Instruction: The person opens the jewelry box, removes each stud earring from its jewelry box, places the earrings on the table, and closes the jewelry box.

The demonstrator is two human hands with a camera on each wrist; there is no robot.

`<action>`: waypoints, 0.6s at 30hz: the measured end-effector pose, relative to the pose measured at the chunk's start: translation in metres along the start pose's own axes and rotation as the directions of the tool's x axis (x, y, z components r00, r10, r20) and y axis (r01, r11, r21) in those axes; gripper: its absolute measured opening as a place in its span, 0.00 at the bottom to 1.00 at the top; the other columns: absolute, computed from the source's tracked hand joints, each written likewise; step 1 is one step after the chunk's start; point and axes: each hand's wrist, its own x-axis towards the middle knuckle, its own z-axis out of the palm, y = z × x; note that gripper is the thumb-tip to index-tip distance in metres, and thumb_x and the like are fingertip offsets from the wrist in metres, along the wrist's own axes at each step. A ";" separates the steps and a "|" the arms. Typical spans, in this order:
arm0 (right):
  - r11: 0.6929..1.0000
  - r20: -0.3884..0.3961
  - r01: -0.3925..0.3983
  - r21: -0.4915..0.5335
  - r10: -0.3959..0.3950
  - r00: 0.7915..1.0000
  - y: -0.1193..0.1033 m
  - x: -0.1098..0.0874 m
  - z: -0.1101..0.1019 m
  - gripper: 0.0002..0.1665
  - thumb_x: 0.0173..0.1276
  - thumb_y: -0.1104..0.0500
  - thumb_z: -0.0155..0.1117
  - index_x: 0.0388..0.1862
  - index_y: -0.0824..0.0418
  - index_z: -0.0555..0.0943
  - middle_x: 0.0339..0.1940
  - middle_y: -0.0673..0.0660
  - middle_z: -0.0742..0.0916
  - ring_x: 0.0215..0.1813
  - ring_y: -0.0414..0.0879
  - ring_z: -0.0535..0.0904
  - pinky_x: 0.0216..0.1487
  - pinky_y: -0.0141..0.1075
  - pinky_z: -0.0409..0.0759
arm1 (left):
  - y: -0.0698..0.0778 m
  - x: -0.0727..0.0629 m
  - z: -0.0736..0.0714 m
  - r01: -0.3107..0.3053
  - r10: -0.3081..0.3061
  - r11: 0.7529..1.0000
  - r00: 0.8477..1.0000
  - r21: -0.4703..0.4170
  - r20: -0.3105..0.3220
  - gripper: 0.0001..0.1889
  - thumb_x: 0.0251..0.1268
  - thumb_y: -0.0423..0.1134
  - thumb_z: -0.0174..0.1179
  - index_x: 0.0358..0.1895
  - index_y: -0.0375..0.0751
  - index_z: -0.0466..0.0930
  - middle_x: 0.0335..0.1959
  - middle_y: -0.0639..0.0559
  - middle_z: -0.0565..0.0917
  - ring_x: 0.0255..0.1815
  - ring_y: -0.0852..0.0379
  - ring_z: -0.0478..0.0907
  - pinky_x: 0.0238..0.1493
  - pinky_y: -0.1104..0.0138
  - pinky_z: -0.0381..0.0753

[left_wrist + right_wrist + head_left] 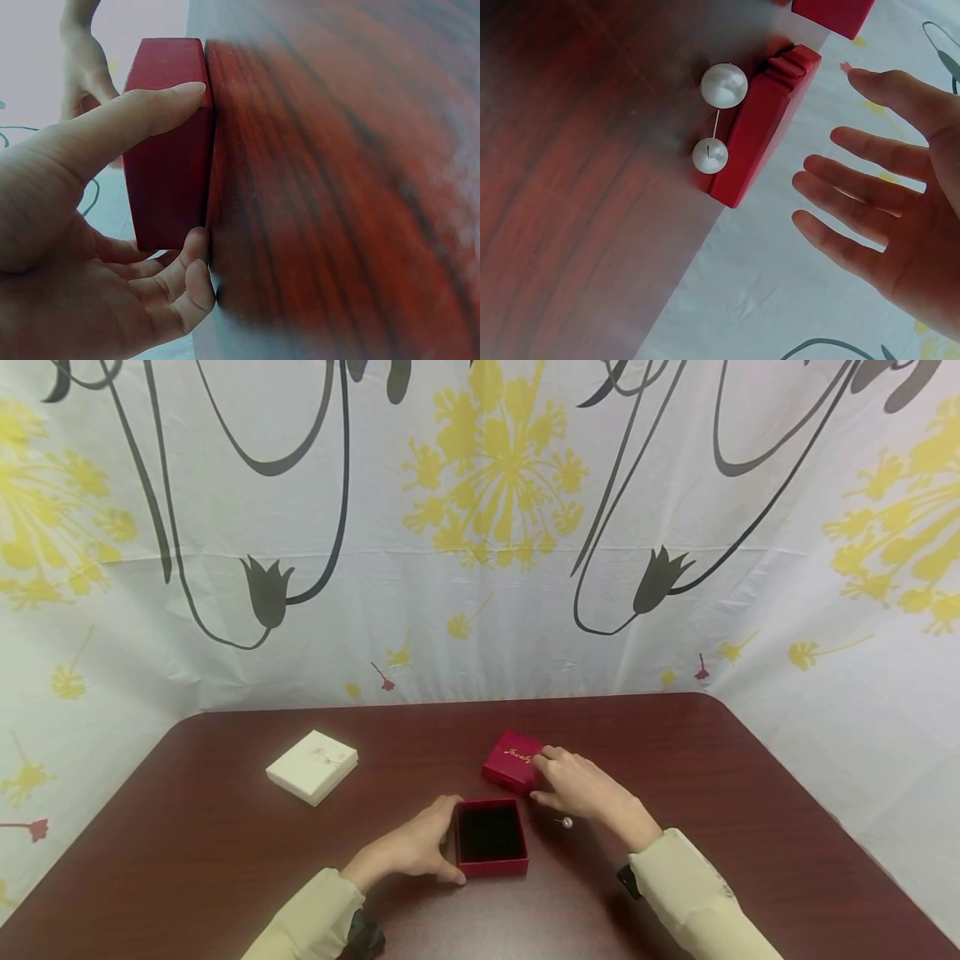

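Well, a white box (312, 767) sits left and far on the tabletop (225, 860). Next, the left hand (415, 845) pinches the open red box (492, 867). Then come a red lid (510, 762), farther back, a pearl pin (567, 822), and the right hand (583, 787), fingers spread.

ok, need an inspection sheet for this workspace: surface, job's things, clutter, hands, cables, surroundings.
Surface: dark red-brown wood-grain table.
Job's things: open, black-lined square red box; gold-lettered square red lid just beyond it; white-pearl pin with thin stem, lying on the table.
Clutter: flat square white box, on the table's left side.
Hands: left hand grips the red box; right hand at the lid's right side, contact unclear.
Cables: nothing seen.
Surroundings: white sheet printed with yellow and grey flowers, behind the table.
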 end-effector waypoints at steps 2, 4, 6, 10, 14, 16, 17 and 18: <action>1.000 0.013 -0.012 0.012 0.012 1.000 -0.001 0.003 0.000 0.22 0.48 0.54 0.70 0.36 0.67 0.77 0.27 0.55 0.76 0.26 0.42 0.71 0.25 0.31 0.76 | 0.000 0.000 0.000 -0.002 0.002 1.000 1.000 0.002 -0.001 0.47 0.30 0.41 0.74 0.56 0.26 0.58 0.47 0.44 0.67 0.44 0.53 0.67 0.50 0.60 0.69; 0.999 0.028 -0.030 0.028 0.029 0.999 -0.002 0.005 -0.001 0.24 0.48 0.53 0.70 0.40 0.68 0.77 0.30 0.57 0.77 0.29 0.44 0.72 0.29 0.33 0.77 | -0.001 0.000 0.001 0.000 0.000 1.000 1.000 0.003 -0.001 0.47 0.30 0.42 0.74 0.56 0.26 0.58 0.48 0.44 0.67 0.44 0.53 0.67 0.51 0.60 0.69; 0.998 0.040 -0.048 0.044 0.047 0.998 -0.002 0.008 0.000 0.27 0.48 0.53 0.70 0.43 0.68 0.77 0.33 0.58 0.78 0.31 0.45 0.73 0.31 0.35 0.78 | -0.001 0.000 0.001 0.002 -0.002 1.000 1.000 0.002 0.001 0.47 0.30 0.42 0.74 0.56 0.27 0.58 0.48 0.45 0.67 0.45 0.53 0.67 0.51 0.60 0.69; 0.996 0.060 -0.074 0.053 0.071 0.996 -0.003 0.011 0.002 0.28 0.49 0.51 0.69 0.45 0.68 0.76 0.38 0.60 0.77 0.36 0.48 0.74 0.35 0.38 0.79 | -0.001 0.000 0.001 0.004 -0.004 1.000 1.000 0.000 0.002 0.47 0.30 0.42 0.74 0.57 0.28 0.58 0.48 0.45 0.67 0.45 0.53 0.67 0.52 0.59 0.69; 0.994 0.093 -0.102 0.046 0.097 0.991 -0.002 0.015 0.005 0.31 0.49 0.50 0.69 0.47 0.68 0.74 0.41 0.62 0.77 0.39 0.51 0.73 0.38 0.41 0.78 | -0.001 0.000 0.001 -0.004 0.004 1.000 1.000 -0.002 0.001 0.47 0.30 0.42 0.74 0.56 0.27 0.58 0.48 0.44 0.67 0.46 0.53 0.67 0.52 0.59 0.68; 0.991 0.114 -0.123 0.053 0.116 0.987 -0.002 0.017 0.006 0.33 0.49 0.49 0.69 0.49 0.68 0.73 0.43 0.64 0.76 0.42 0.53 0.73 0.41 0.44 0.78 | -0.001 0.000 0.000 -0.005 0.005 1.000 1.000 -0.006 0.002 0.47 0.30 0.42 0.74 0.56 0.27 0.58 0.48 0.44 0.67 0.45 0.53 0.66 0.52 0.59 0.68; 0.989 0.124 -0.134 0.058 0.126 0.984 -0.002 0.018 0.006 0.34 0.49 0.49 0.68 0.50 0.68 0.73 0.45 0.65 0.76 0.44 0.55 0.73 0.43 0.45 0.77 | -0.001 0.000 0.000 -0.005 0.005 1.000 1.000 -0.009 0.001 0.47 0.30 0.42 0.74 0.56 0.27 0.57 0.48 0.44 0.67 0.46 0.52 0.66 0.52 0.58 0.68; 0.987 0.137 -0.147 0.066 0.137 0.981 -0.002 0.019 0.007 0.35 0.50 0.48 0.68 0.51 0.68 0.72 0.47 0.66 0.76 0.47 0.56 0.72 0.44 0.47 0.76 | -0.001 0.000 0.000 -0.005 0.005 1.000 1.000 -0.009 0.002 0.47 0.30 0.42 0.74 0.56 0.27 0.57 0.48 0.44 0.67 0.46 0.52 0.66 0.52 0.58 0.68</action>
